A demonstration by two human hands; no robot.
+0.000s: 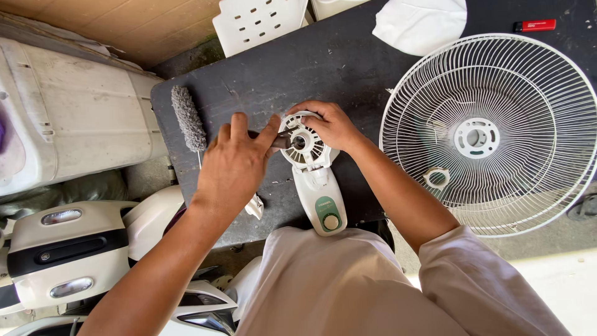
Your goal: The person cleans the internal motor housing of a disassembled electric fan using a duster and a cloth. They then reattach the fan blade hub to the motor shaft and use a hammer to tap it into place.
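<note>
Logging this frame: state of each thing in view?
fan motor housing: lying on the dark board, grille off
left hand: gripping a dark tool at the hub
right hand: holding the housing rim
fan grille: detached, flat on the board
duster: lying untouched
red lighter: lying untouched

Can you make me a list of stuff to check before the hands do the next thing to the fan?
1. Fan motor housing lies flat on the dark board: ok.
2. Right hand steadies the housing rim: ok.
3. Left hand has a grip on the dark tool at the hub: ok.
4. Tool tip seated in the hub: cannot tell, fingers hide it.
5. Fan grille lies apart from the hands: ok.
6. Grey duster lies close beside the left hand: not ok.
</note>
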